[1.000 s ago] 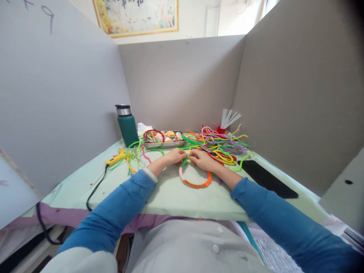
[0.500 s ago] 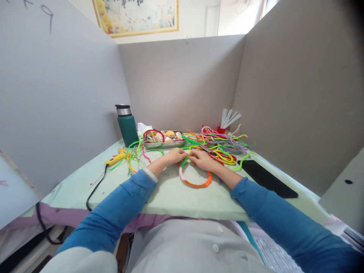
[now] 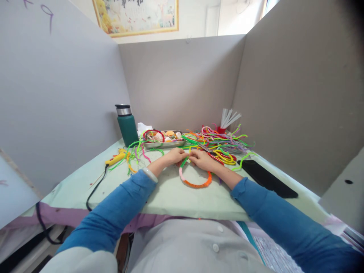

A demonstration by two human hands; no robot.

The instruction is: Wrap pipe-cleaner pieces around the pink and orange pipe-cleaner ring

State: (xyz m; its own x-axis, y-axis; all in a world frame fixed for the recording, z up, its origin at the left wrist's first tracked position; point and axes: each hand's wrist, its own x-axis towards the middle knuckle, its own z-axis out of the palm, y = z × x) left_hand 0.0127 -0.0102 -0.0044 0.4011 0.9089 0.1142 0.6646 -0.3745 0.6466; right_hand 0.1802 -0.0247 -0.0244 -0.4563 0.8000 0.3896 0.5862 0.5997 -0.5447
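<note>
A ring wrapped in orange, pink and green pipe cleaner (image 3: 199, 185) lies on the table, its far side reaching up to both hands. My left hand (image 3: 174, 156) is closed at the green part of the ring, fingertips pinched together. Close beside it on the right, my right hand (image 3: 200, 159) pinches at the same green section, its fingertips nearly touching those of the left. The wrist and forearm of the right hand cover the ring's upper right part. Exactly what lies between the fingertips is small and partly hidden.
Behind the hands are a metal tray (image 3: 170, 144) of shells and a heap of pipe cleaners (image 3: 218, 138). At left stand a green bottle (image 3: 127, 127) and a corded yellow glue gun (image 3: 116, 157). White sticks (image 3: 227, 119) fill a red cup; a black phone-like slab (image 3: 267, 179) lies right.
</note>
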